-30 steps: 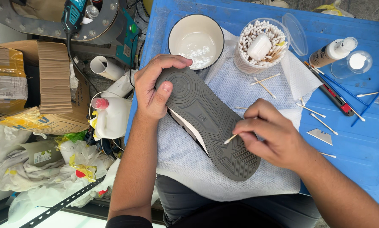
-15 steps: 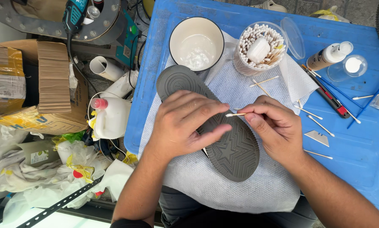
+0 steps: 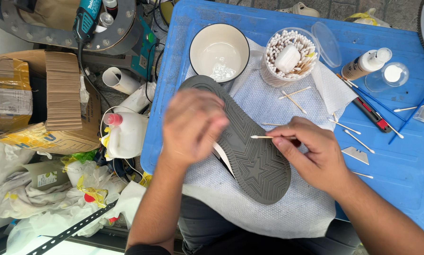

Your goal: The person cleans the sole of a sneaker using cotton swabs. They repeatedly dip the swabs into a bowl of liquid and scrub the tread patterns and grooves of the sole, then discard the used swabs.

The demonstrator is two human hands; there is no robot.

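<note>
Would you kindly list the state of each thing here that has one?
Shoe: sole up on the white cloth.
Cotton swab: pinched in the right hand.
Left hand: blurred, over the shoe.
Bowl: nearly empty.
Swab tub: open, full; its lid alongside.
Bottle: lying down, capped.

A grey star-patterned shoe sole (image 3: 250, 151) lies on white dimpled cloth (image 3: 268, 99) over a blue table (image 3: 401, 160).

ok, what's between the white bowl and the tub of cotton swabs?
Head view: only a strip of the white cloth over the blue tray lies between the bowl and the swab tub. No loose swabs in that gap.
</note>
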